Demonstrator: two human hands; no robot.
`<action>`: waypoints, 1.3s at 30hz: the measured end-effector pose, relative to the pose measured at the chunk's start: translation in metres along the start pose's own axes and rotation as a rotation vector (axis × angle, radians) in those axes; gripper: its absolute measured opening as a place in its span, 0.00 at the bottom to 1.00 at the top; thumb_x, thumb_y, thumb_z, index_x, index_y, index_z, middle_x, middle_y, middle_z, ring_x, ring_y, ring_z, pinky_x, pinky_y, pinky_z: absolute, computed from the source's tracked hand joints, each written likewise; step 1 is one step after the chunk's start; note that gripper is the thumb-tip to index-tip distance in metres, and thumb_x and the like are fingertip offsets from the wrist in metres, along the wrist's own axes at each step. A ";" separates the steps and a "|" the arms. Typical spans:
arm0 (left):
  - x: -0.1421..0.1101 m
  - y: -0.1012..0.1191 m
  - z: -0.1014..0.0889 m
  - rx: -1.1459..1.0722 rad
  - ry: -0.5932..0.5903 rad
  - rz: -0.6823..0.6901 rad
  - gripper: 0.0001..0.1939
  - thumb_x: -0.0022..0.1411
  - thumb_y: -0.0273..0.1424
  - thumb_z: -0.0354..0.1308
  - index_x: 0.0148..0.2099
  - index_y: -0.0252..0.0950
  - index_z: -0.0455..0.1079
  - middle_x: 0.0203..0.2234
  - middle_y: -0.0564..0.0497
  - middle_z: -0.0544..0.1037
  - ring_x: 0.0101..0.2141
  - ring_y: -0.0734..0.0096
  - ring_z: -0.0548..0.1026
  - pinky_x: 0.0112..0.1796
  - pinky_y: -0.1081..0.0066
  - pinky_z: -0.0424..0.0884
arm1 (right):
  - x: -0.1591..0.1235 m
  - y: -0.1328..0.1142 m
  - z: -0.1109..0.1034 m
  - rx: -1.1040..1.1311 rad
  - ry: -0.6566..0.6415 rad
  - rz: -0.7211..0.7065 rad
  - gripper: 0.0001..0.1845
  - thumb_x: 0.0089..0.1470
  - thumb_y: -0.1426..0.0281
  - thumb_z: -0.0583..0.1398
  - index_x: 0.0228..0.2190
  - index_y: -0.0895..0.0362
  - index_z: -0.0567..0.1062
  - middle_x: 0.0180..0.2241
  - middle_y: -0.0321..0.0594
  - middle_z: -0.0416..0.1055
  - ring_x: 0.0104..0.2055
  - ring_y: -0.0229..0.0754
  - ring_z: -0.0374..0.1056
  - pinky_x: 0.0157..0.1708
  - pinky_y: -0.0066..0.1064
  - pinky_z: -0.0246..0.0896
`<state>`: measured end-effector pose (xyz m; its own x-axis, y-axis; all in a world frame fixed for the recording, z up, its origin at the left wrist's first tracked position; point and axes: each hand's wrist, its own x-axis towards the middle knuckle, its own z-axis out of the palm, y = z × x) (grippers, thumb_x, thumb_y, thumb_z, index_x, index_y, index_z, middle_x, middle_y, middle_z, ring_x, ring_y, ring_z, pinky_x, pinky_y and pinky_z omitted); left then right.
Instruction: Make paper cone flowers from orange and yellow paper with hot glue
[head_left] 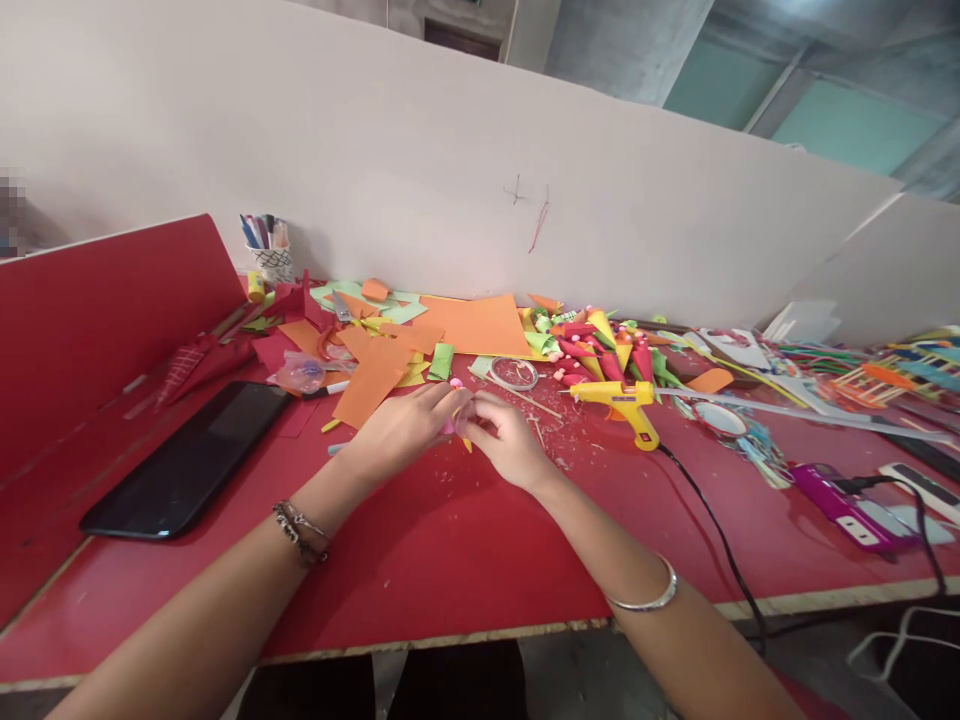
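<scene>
My left hand [411, 425] and my right hand [501, 430] meet over the middle of the red table [442, 570], fingertips pinched together. Between them is a small pink piece [457, 384], mostly hidden by the fingers, with a yellow tip [467, 446] showing below. Its exact kind I cannot make out. Just beyond the hands lie a green paper piece [441, 361] and a clear round ring [514, 374]. A yellow glue gun [619, 400] rests to the right of my right hand, its nozzle pointing left.
Orange paper sheets [480, 325] and a pile of small coloured paper cones [592, 345] line the back. A black phone [191, 460] lies left. A purple power strip [855, 508] sits right, and a black cord [712, 530] runs over the front edge. A pen cup [271, 262] stands back left.
</scene>
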<state>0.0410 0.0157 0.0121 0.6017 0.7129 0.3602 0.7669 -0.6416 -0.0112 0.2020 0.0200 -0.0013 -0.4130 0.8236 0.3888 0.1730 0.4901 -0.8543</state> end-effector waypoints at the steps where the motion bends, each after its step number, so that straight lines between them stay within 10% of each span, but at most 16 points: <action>1: 0.000 -0.001 0.000 -0.012 0.007 -0.031 0.15 0.60 0.34 0.47 0.50 0.37 0.56 0.39 0.47 0.70 0.35 0.69 0.71 0.28 0.75 0.66 | 0.000 0.000 -0.001 0.026 0.036 0.008 0.06 0.49 0.70 0.55 0.23 0.57 0.69 0.28 0.35 0.63 0.30 0.34 0.61 0.28 0.26 0.58; 8: -0.008 -0.028 0.000 0.069 -0.017 -0.316 0.21 0.57 0.36 0.49 0.53 0.39 0.54 0.40 0.47 0.71 0.36 0.63 0.72 0.27 0.72 0.66 | 0.005 0.014 -0.017 0.369 0.376 0.182 0.06 0.47 0.66 0.58 0.26 0.56 0.71 0.22 0.31 0.63 0.22 0.30 0.59 0.26 0.25 0.57; 13: -0.015 -0.044 0.006 0.294 0.106 -0.517 0.26 0.54 0.34 0.51 0.54 0.32 0.54 0.42 0.41 0.67 0.43 0.54 0.66 0.41 0.61 0.63 | 0.006 0.021 -0.017 0.565 0.361 0.304 0.08 0.40 0.68 0.62 0.28 0.56 0.75 0.26 0.35 0.68 0.26 0.31 0.62 0.33 0.29 0.61; 18: -0.007 -0.024 0.012 0.237 0.185 -0.390 0.25 0.54 0.33 0.50 0.54 0.31 0.56 0.45 0.40 0.63 0.44 0.56 0.63 0.44 0.62 0.59 | 0.005 0.023 -0.015 0.523 0.325 0.311 0.12 0.40 0.68 0.62 0.32 0.54 0.75 0.35 0.37 0.70 0.35 0.34 0.64 0.41 0.31 0.59; 24: 0.003 0.021 0.019 0.059 -0.003 -0.075 0.18 0.57 0.36 0.49 0.51 0.42 0.60 0.41 0.47 0.67 0.40 0.62 0.64 0.40 0.62 0.59 | 0.007 0.031 -0.018 0.483 0.374 0.331 0.12 0.38 0.66 0.63 0.30 0.56 0.74 0.33 0.38 0.70 0.36 0.37 0.64 0.40 0.31 0.60; 34: -0.001 0.016 0.022 -0.064 -0.148 -0.122 0.12 0.59 0.37 0.46 0.39 0.36 0.65 0.32 0.47 0.70 0.35 0.63 0.69 0.37 0.63 0.60 | 0.008 0.045 -0.022 0.404 0.435 0.360 0.12 0.44 0.61 0.59 0.27 0.58 0.73 0.16 0.29 0.58 0.18 0.29 0.53 0.21 0.25 0.54; 39: 0.000 0.012 0.021 -0.054 -0.167 -0.164 0.07 0.57 0.31 0.47 0.35 0.36 0.64 0.30 0.49 0.72 0.31 0.66 0.70 0.32 0.67 0.60 | 0.007 0.045 -0.020 0.327 0.380 0.440 0.12 0.41 0.64 0.62 0.29 0.58 0.75 0.27 0.37 0.70 0.28 0.34 0.63 0.31 0.28 0.59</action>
<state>0.0550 0.0133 -0.0077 0.5023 0.8427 0.1937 0.8469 -0.5247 0.0864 0.2246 0.0539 -0.0302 -0.0119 0.9997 0.0228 -0.0517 0.0222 -0.9984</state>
